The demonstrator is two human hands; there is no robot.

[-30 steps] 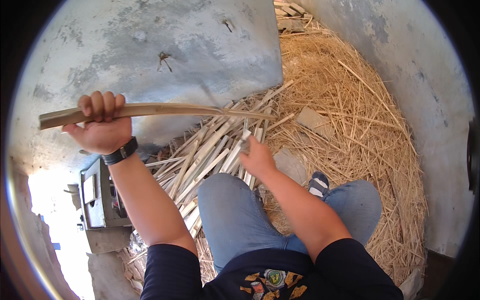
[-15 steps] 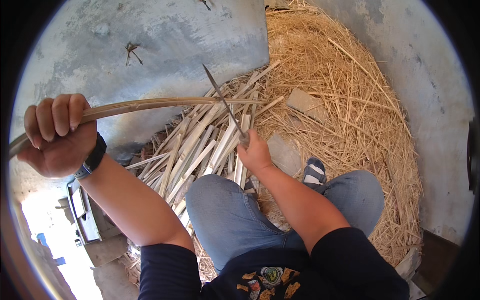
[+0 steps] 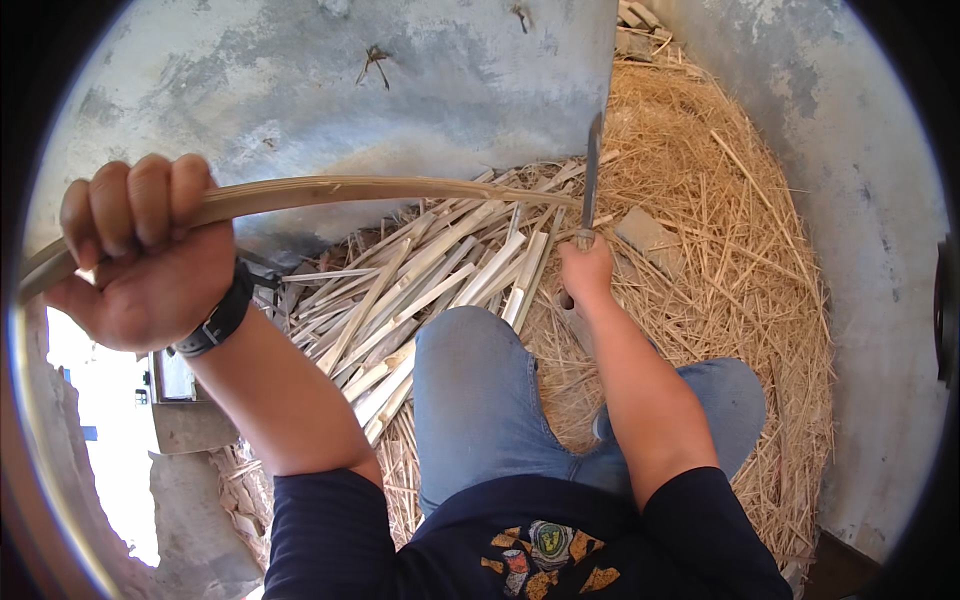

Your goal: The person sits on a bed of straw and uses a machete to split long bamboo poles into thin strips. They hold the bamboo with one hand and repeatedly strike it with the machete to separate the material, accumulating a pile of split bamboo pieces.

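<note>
My left hand (image 3: 150, 250) is wrapped round a long, bowed strip of split bamboo (image 3: 340, 190), raised at the left. The strip runs right and its far end reaches the blade of a large knife (image 3: 592, 170). Round the knife's handle my right hand (image 3: 588, 272) is closed, with the blade standing up and pointing away from me. Blade and strip meet near the strip's right end; whether the edge is in the bamboo I cannot tell. Below the strip lies a heap of split bamboo pieces (image 3: 400, 290).
Straw-like shavings (image 3: 720, 270) cover the floor at the right, with a flat brick (image 3: 648, 238) among them. A grey wall (image 3: 300, 90) stands close behind the bamboo heap, another wall (image 3: 890, 300) at the right. Bright daylight enters at the lower left.
My right hand has moved right and away along the strip, and the knife has swung from leaning left to nearly upright. The left hand still grips the strip.
</note>
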